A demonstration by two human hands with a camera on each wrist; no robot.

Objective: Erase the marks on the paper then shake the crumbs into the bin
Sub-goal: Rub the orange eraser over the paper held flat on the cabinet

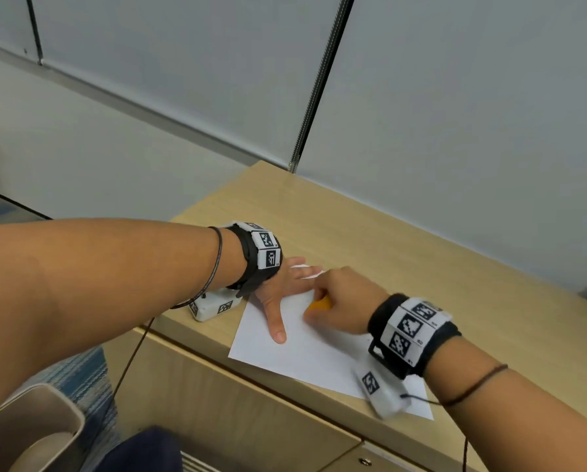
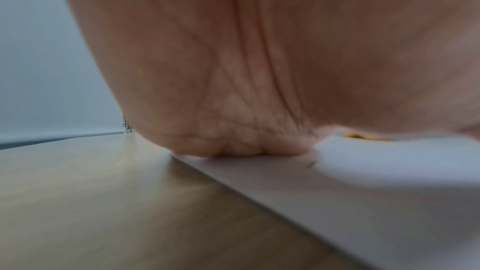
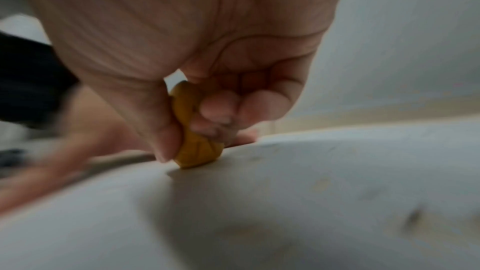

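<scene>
A white sheet of paper [image 1: 305,352] lies on the wooden cabinet top [image 1: 404,240]. My left hand [image 1: 282,287] lies flat on the sheet's far left part, fingers spread and thumb pointing toward me. My right hand [image 1: 333,304] pinches a yellow-orange eraser [image 1: 319,305] and holds its lower end against the paper. In the right wrist view the eraser [image 3: 194,139] sits between thumb and curled fingers, touching the paper [image 3: 285,202], with faint grey smudges to its right. The left wrist view shows my palm [image 2: 233,69] pressed on the paper's edge [image 2: 337,192].
A beige bin [image 1: 36,427] stands on the floor at the lower left, beside the cabinet. Grey partition walls [image 1: 455,114] rise behind the cabinet top. Cabinet doors [image 1: 237,410] face me below the top's front edge. A thin cable [image 1: 128,362] hangs from my left wrist.
</scene>
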